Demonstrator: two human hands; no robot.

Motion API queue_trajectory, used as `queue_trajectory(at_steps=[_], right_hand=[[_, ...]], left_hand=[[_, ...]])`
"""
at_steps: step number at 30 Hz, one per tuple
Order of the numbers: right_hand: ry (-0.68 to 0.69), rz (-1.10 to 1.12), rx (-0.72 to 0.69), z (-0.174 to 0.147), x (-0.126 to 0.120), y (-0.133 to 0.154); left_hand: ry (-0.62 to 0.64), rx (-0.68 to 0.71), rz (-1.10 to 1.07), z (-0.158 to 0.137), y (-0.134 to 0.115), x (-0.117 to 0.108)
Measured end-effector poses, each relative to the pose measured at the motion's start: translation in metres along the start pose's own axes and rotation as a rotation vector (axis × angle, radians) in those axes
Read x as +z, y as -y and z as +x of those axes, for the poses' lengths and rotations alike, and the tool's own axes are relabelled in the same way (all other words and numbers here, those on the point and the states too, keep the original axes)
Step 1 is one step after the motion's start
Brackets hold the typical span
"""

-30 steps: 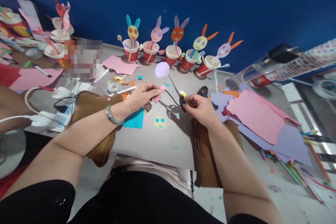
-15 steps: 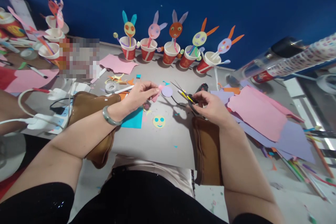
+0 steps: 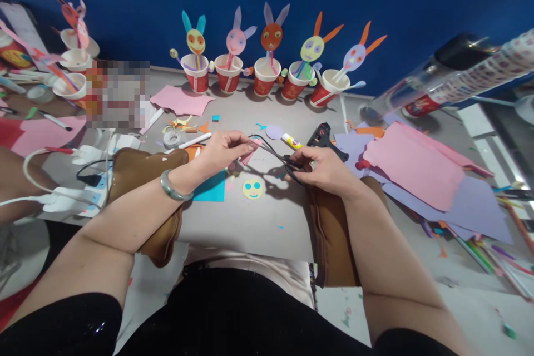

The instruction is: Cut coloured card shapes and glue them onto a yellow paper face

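Note:
My left hand [image 3: 231, 150] pinches a small piece of pink paper [image 3: 247, 159] between thumb and fingertips. My right hand [image 3: 323, 167] is closed around the handles of a pair of scissors [image 3: 275, 151], whose blades reach left to the pink paper. Whether the blades touch it I cannot tell. Below them on the table lies a round yellow paper face [image 3: 252, 189] with blue eyes and a blue mouth. A lilac paper disc [image 3: 274, 132] and a yellow-and-white glue stick [image 3: 291, 141] lie just beyond the scissors.
Several red-and-white paper cups [image 3: 267, 79] with paper rabbit heads stand along the blue wall. A black glue gun [image 3: 321, 136] is behind my right hand. Pink sheets [image 3: 413, 161] are stacked at right. A power strip [image 3: 94, 194] with cables sits left, beside a brown cushion [image 3: 146, 169].
The scissors have moved left, their blades now at the pink paper and closer together. My left hand keeps its pinch. The view has shifted slightly.

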State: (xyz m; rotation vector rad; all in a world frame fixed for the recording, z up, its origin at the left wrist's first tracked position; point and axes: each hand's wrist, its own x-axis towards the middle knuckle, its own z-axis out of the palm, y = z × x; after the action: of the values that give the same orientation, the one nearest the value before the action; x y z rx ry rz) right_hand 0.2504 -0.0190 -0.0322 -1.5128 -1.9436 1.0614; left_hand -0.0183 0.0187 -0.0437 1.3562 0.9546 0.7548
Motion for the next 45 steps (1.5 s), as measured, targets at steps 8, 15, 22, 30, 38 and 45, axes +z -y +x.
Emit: queue_trajectory(at_steps=[8, 15, 22, 30, 38, 45], right_hand=[[0.041, -0.031, -0.032, 0.0010, -0.0012, 0.0004], [0.045, 0.023, -0.001, 0.0012, -0.0006, 0.0004], [0.035, -0.004, -0.010, 0.0006, -0.0010, -0.0003], [0.040, -0.007, -0.010, -0.0002, -0.0008, 0.0024], [0.038, 0.011, -0.009, -0.0017, 0.0009, 0.0027], [0.036, 0.034, -0.018, -0.0012, 0.0019, 0.0031]], left_hand=[[0.043, -0.014, 0.011, -0.0002, -0.0023, 0.0010], [0.039, -0.035, 0.040, -0.0003, -0.0016, 0.0002], [0.041, -0.043, 0.042, -0.0001, -0.0033, 0.0005], [0.052, -0.041, 0.058, -0.0002, -0.0032, -0.0002], [0.045, -0.067, 0.001, -0.0010, -0.0040, 0.0003], [0.021, -0.082, -0.007, -0.0014, -0.0047, 0.0004]])
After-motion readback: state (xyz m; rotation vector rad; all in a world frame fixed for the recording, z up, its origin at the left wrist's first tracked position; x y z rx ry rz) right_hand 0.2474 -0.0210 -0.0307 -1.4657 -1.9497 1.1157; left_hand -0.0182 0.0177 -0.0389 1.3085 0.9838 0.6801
